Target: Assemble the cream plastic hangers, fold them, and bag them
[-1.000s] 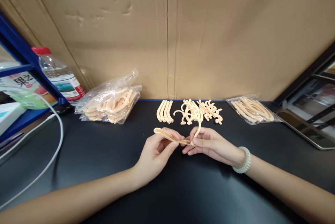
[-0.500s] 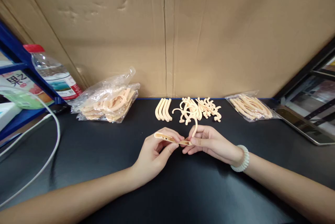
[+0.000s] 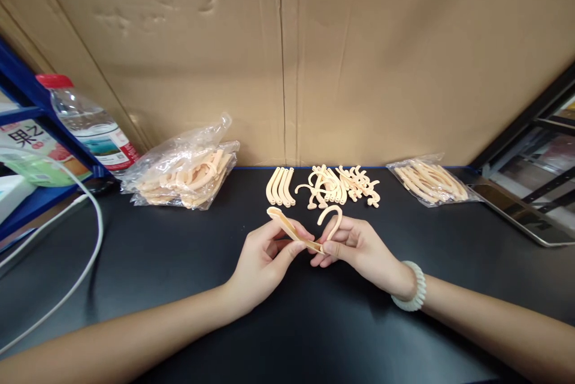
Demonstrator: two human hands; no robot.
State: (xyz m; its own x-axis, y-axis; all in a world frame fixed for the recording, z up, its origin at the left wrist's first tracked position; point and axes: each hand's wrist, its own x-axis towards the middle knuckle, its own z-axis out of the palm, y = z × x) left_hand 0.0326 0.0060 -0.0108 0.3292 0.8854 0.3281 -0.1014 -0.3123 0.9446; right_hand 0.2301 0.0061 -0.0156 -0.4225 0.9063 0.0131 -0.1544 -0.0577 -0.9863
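Between thumb and fingers, my left hand grips a peach-coloured plastic hanger arm, slightly curved and hollow on the side facing me. My right hand pinches a hanger hook of the same colour, its curl upward. The hook's lower end meets the right end of the hanger arm at my fingertips; whether the two are joined I cannot tell. Behind my hands lies a row of several hanger arms. To its right are a heap of loose hooks and a cluster of small S-shaped pieces.
Clear bags of peach parts lie at the back left and back right. A water bottle and a white cable are on the left. A phone-like dark slab lies at right. Cardboard walls the back.
The hanger arm's left end has tipped upward. The hook has turned, so its curl now shows full and open to the left. Both hands keep their hold close together.
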